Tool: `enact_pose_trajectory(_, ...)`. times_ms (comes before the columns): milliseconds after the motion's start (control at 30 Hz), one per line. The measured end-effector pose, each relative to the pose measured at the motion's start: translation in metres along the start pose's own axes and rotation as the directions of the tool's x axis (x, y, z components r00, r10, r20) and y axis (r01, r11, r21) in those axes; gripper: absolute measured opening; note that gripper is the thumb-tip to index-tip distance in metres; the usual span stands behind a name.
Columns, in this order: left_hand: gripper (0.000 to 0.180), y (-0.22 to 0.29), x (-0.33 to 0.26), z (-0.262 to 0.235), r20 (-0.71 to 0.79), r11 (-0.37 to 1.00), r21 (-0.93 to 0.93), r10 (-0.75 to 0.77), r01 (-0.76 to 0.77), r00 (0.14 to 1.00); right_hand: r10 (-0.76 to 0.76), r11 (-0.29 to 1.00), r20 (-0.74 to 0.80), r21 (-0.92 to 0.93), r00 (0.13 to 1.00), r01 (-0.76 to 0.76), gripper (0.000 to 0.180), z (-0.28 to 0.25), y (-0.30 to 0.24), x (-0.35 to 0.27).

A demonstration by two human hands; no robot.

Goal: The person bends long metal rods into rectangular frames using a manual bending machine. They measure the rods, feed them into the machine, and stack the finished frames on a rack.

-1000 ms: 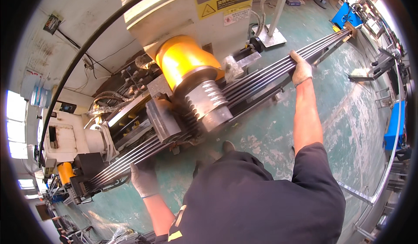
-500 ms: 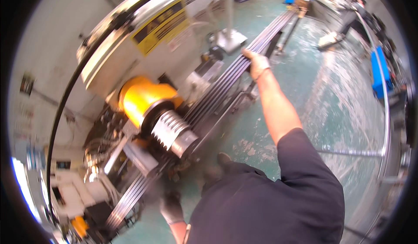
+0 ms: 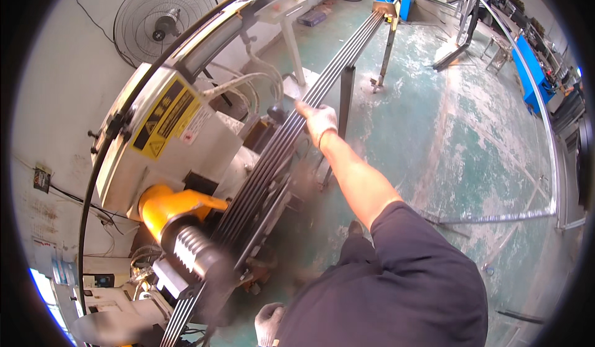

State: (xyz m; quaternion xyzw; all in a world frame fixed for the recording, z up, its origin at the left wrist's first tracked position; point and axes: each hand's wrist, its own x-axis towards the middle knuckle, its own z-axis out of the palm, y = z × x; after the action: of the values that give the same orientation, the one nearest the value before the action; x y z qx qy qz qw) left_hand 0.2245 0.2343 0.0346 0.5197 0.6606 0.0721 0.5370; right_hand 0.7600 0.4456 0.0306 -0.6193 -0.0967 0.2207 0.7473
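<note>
one bundle of long dark metal strips (image 3: 291, 142) is running across the sawing machine (image 3: 186, 136), from the lower left edge up to a metal support stand (image 3: 387, 34) at the far end. the right hand (image 3: 319, 121), gloved in white, is lying flat on the bundle beside the machine's upper edge, fingers spread rather than wrapped. the left hand (image 3: 268, 322), also gloved, is hanging low near the machine's foot; whether it is gripping anything cannot be told. one yellow motor housing (image 3: 167, 207) and one round fan (image 3: 164, 18) are sitting to the left of the strips.

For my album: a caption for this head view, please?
Gloved right hand rests on long metal bars fed through a yellow-motored machine.
</note>
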Motion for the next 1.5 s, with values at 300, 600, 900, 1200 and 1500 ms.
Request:
enact_pose_trajectory(300,0.021,0.270,-0.015,0.122,0.328,0.783,0.007,0.586,-0.622,0.741,0.024,0.930,-0.080,-0.364,0.997,-0.051,0.042,-0.048,-0.046,0.097)
enact_pose_trajectory(600,0.019,0.467,0.132,0.181,-0.002,0.569,0.017,0.822,-0.822,0.569,0.295,0.896,-0.017,-0.341,0.955,-0.283,0.034,-0.086,-0.097,0.191)
enact_pose_trajectory(900,0.037,0.599,0.259,0.309,0.327,0.513,0.350,0.718,-0.784,0.615,0.292,0.935,0.007,-0.212,0.957,-0.283,0.037,-0.122,-0.114,0.280)
enact_pose_trajectory(1200,0.030,0.656,0.336,0.417,0.521,0.856,0.078,0.402,-0.511,0.753,0.298,0.933,0.010,-0.215,0.954,-0.289,0.030,-0.153,-0.142,0.368)
enact_pose_trajectory(1500,0.014,0.707,0.348,0.456,0.460,0.950,0.147,0.181,-0.275,0.869,0.398,0.895,0.040,-0.239,0.917,-0.378,0.041,-0.188,-0.152,0.482)
